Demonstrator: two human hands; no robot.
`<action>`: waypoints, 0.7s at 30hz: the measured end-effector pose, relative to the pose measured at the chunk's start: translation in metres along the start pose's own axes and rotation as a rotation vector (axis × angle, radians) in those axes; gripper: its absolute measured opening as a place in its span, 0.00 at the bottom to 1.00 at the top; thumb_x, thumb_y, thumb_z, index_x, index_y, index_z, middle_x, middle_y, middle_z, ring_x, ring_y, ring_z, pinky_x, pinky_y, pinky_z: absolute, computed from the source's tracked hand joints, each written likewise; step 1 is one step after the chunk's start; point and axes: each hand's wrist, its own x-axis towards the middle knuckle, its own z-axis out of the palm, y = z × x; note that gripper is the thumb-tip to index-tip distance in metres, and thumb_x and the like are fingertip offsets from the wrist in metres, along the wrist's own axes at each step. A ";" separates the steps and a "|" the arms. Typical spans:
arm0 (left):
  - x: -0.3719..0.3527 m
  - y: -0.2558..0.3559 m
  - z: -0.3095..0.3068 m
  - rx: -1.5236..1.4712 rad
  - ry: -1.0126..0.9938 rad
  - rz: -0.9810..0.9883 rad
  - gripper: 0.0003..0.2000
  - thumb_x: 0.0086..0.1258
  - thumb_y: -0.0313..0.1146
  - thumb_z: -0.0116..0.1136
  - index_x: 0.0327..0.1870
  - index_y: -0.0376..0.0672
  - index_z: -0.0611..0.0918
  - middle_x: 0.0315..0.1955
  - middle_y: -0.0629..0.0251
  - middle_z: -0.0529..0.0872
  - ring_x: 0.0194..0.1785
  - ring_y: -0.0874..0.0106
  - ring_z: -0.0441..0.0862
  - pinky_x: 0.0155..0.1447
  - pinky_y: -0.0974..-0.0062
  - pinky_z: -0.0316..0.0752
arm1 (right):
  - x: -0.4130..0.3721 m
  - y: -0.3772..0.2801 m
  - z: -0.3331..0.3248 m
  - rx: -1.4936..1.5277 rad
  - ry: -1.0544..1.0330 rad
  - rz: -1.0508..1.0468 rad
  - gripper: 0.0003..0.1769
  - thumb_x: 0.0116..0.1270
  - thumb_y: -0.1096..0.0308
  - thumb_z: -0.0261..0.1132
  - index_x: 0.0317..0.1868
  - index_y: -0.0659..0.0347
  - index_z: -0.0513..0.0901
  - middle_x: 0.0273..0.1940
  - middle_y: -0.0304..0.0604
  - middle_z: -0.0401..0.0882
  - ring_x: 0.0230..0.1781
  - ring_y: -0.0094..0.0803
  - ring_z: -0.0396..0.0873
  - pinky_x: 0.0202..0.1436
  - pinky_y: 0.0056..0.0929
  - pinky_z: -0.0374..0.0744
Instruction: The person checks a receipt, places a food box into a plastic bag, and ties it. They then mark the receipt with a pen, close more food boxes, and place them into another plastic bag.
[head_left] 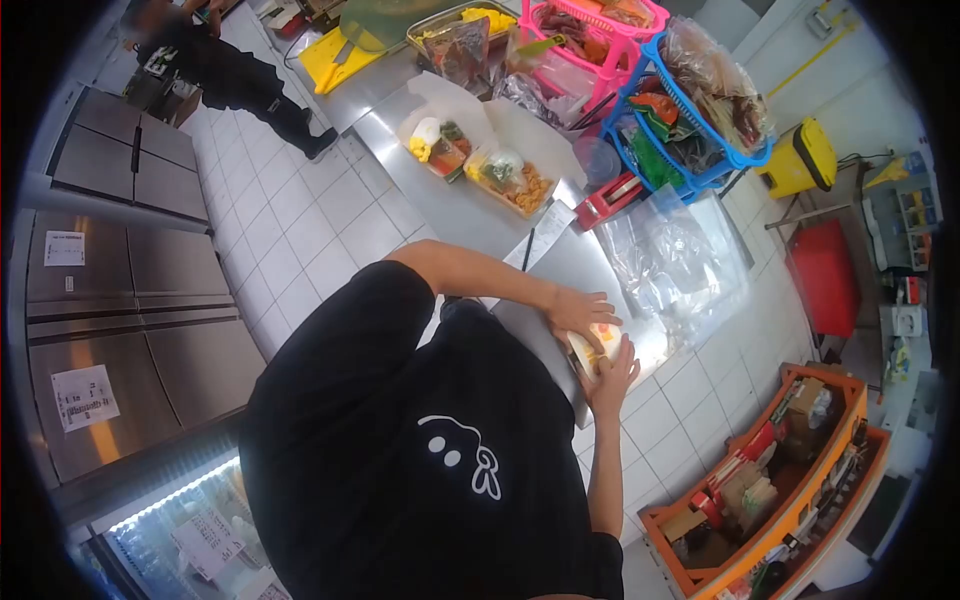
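A small white takeaway box [605, 337] with orange and yellow print is at the near edge of the steel counter [545, 300]. My left hand [580, 312] lies across its upper side, fingers bent over the lid. From the other side my right hand [612, 378] grips the box, fingers pressed along its edge. The box's underside and part of its lid are hidden by my hands. Further up the counter stand two open boxes of food, one [438, 143] with rice and vegetables, the other [512, 178] with rice and fried pieces.
Beside the boxes are a paper slip [550, 228], a red tape dispenser [610, 200] and clear plastic bags [675, 265]. Blue [650, 120] and pink [590, 45] baskets hold packets. A knife lies on a yellow board [335, 65]. Another person [225, 75] stands across the tiled floor.
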 end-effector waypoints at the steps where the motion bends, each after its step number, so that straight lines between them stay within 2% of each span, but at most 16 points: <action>1: -0.001 -0.001 0.005 -0.003 0.026 0.017 0.33 0.60 0.52 0.68 0.70 0.77 0.74 0.77 0.42 0.57 0.73 0.45 0.60 0.70 0.44 0.54 | -0.003 -0.002 -0.002 0.004 -0.008 0.003 0.20 0.50 0.59 0.80 0.34 0.60 0.80 0.77 0.63 0.54 0.78 0.61 0.53 0.75 0.65 0.52; 3: 0.000 -0.002 0.007 -0.004 0.035 0.030 0.34 0.59 0.56 0.69 0.71 0.79 0.73 0.78 0.42 0.56 0.74 0.43 0.59 0.71 0.43 0.53 | -0.003 -0.005 -0.009 -0.064 -0.065 0.046 0.19 0.49 0.60 0.80 0.32 0.61 0.80 0.78 0.63 0.53 0.78 0.61 0.53 0.74 0.65 0.53; 4: 0.001 -0.003 0.006 0.042 -0.019 0.023 0.35 0.59 0.57 0.69 0.72 0.79 0.72 0.78 0.43 0.54 0.75 0.43 0.58 0.71 0.42 0.54 | -0.002 0.001 -0.015 0.039 -0.077 0.000 0.19 0.48 0.62 0.81 0.33 0.60 0.81 0.78 0.63 0.54 0.77 0.61 0.55 0.73 0.61 0.58; 6: 0.007 -0.003 0.000 0.082 -0.077 0.021 0.37 0.59 0.58 0.69 0.73 0.80 0.70 0.78 0.43 0.53 0.75 0.43 0.58 0.71 0.42 0.54 | 0.004 0.006 -0.024 0.084 -0.110 -0.018 0.19 0.47 0.63 0.81 0.33 0.60 0.81 0.77 0.63 0.54 0.76 0.62 0.56 0.72 0.60 0.60; 8: 0.013 -0.004 -0.010 0.143 -0.312 -0.012 0.39 0.61 0.58 0.68 0.75 0.82 0.66 0.80 0.44 0.49 0.78 0.41 0.55 0.73 0.39 0.53 | 0.009 0.005 -0.027 0.135 -0.143 -0.035 0.19 0.46 0.64 0.81 0.33 0.60 0.81 0.77 0.63 0.55 0.75 0.63 0.57 0.72 0.58 0.63; 12: 0.009 -0.007 -0.005 0.213 -0.376 -0.009 0.38 0.64 0.59 0.65 0.77 0.83 0.62 0.81 0.44 0.46 0.80 0.41 0.50 0.76 0.35 0.48 | 0.013 -0.003 -0.029 0.063 -0.186 0.004 0.19 0.45 0.64 0.81 0.33 0.61 0.81 0.76 0.62 0.56 0.73 0.65 0.58 0.72 0.56 0.64; 14: 0.008 -0.007 -0.003 0.187 -0.343 -0.014 0.35 0.68 0.63 0.59 0.77 0.83 0.62 0.81 0.46 0.44 0.82 0.40 0.45 0.77 0.33 0.43 | 0.013 -0.002 -0.027 0.057 -0.179 -0.002 0.19 0.46 0.64 0.81 0.33 0.61 0.81 0.75 0.62 0.56 0.72 0.66 0.58 0.72 0.57 0.64; 15: 0.004 -0.011 0.001 0.181 -0.346 -0.018 0.35 0.68 0.63 0.59 0.77 0.83 0.62 0.81 0.46 0.44 0.82 0.40 0.45 0.77 0.33 0.43 | 0.013 -0.001 -0.023 0.061 -0.144 -0.002 0.20 0.47 0.62 0.82 0.33 0.61 0.80 0.76 0.63 0.55 0.73 0.66 0.57 0.72 0.57 0.63; 17: -0.006 -0.014 0.012 0.135 -0.117 0.033 0.33 0.69 0.67 0.54 0.76 0.83 0.64 0.82 0.47 0.44 0.82 0.42 0.45 0.78 0.32 0.41 | 0.010 0.000 -0.017 0.069 -0.120 -0.002 0.21 0.48 0.61 0.82 0.33 0.61 0.80 0.76 0.63 0.55 0.75 0.66 0.55 0.73 0.57 0.63; 21: -0.010 -0.009 0.018 0.093 0.015 0.021 0.32 0.69 0.67 0.53 0.75 0.81 0.66 0.82 0.48 0.47 0.83 0.45 0.44 0.78 0.32 0.39 | 0.005 -0.003 -0.016 0.062 -0.098 0.011 0.22 0.55 0.52 0.78 0.35 0.61 0.80 0.78 0.63 0.53 0.77 0.68 0.51 0.73 0.61 0.61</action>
